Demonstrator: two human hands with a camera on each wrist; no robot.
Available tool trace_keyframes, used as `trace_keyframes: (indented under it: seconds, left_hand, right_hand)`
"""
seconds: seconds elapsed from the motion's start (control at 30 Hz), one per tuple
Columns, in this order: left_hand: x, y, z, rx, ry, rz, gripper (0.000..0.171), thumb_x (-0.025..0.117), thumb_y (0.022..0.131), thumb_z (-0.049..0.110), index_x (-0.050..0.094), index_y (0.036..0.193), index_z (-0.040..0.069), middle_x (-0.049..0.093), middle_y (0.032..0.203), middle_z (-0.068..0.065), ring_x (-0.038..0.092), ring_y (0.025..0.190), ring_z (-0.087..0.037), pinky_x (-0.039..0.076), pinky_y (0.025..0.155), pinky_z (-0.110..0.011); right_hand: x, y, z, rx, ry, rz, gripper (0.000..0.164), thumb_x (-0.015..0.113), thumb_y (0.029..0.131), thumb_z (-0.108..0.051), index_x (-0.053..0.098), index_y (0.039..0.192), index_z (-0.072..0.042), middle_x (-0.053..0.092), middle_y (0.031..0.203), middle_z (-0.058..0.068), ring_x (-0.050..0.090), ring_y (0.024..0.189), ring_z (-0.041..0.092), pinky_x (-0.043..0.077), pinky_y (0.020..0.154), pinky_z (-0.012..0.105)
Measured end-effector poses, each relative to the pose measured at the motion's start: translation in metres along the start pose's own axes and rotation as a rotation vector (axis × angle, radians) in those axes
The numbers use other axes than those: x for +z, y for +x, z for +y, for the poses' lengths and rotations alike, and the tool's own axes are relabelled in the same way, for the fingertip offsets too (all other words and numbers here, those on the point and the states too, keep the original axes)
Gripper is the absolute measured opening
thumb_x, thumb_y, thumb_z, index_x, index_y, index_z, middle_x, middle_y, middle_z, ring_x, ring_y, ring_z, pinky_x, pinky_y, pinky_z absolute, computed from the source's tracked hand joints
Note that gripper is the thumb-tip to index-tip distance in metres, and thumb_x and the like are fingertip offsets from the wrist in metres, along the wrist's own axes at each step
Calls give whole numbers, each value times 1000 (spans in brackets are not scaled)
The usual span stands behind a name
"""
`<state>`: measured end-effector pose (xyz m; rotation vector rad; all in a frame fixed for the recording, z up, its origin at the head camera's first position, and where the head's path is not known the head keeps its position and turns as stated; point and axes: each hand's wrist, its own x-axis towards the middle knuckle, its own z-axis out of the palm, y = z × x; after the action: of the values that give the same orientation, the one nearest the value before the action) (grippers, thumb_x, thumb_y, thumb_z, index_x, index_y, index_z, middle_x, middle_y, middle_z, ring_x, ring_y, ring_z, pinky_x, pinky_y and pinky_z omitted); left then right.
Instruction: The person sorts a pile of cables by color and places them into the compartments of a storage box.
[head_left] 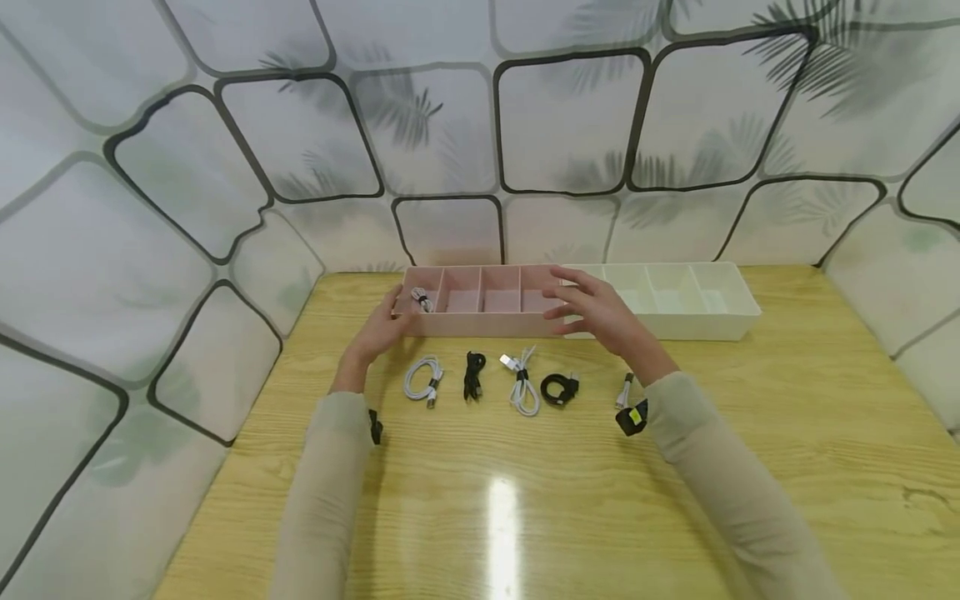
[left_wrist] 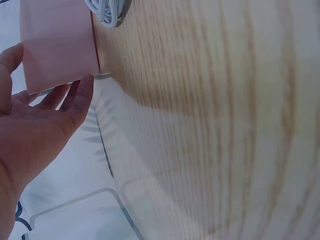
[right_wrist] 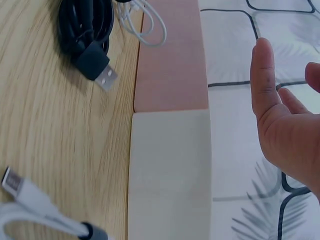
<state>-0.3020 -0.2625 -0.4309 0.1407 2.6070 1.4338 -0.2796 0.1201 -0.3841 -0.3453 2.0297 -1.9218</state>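
My left hand [head_left: 381, 329] is at the left end of a pink divided storage box [head_left: 480, 325]. In the left wrist view, the thumb is at the top edge of the box and the other fingers lie along its end wall, gripping that corner. My right hand [head_left: 596, 310] hovers over where the pink box meets a cream divided box [head_left: 675, 327], fingers spread and holding nothing. A small white coiled cable [head_left: 422, 300] lies in the pink box's leftmost compartment.
In front of the boxes, on the wooden table [head_left: 420, 500], lie a white coiled cable [head_left: 424, 380], a black bundled cable [head_left: 473, 375], a white tied cable [head_left: 523, 392], a black coiled cable [head_left: 558, 389] and a short white cable end [head_left: 625, 390] by the right wrist. Patterned fabric [head_left: 442, 125] rises behind.
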Motion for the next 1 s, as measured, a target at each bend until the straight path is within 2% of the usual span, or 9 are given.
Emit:
trace_keyframes:
  seconds: [0.1,0.3,0.5,0.73,0.83,1.0]
  left_hand:
    - [0,1,-3,-5,-8,2,74,48,105,36,7,161,10,13,163,-23,23,146,-43,26,116,-53]
    - [-1,1,-4,-8,10,7,74,48,105,35,7,161,9,14,163,-22,23,146,-43,26,115,-53]
    - [1,3,-2,-8,6,8,72,47,105,34,6,161,9,13,163,-24,23,146,-43,26,115,-53]
    - [1,3,0,11,1,-3,74,46,105,37,5,161,9,10,164,-21,18,148,-42,23,117,-54]
    - [1,3,-1,9,-11,1,74,46,105,37,5,161,9,10,164,-21,18,148,-42,22,117,-53]
    - [1,2,-4,7,-36,5,73,47,105,32,4,161,10,10,164,-21,19,147,-43,22,117,-55]
  right_hand:
    - [-7,-6,1,5,6,18,58,51,105,-30,31,157,-15,48,145,20,68,101,18,56,85,41]
    - [-23,-19,4,-1,6,47,58,51,105,-31,30,157,-15,43,149,25,67,107,24,57,82,35]
    - [-39,-35,7,-9,0,57,59,49,106,-32,28,158,-14,43,147,27,68,99,13,57,81,32]
    - [-49,-51,12,3,-35,68,61,50,105,-34,27,158,-13,43,145,27,68,98,11,57,81,32]
    - [-53,-55,16,9,-44,68,63,51,105,-33,26,157,-10,47,141,24,68,98,11,57,80,32]
    - [-60,-61,20,24,-71,72,64,53,104,-31,26,156,-6,59,127,6,68,96,10,58,78,32]
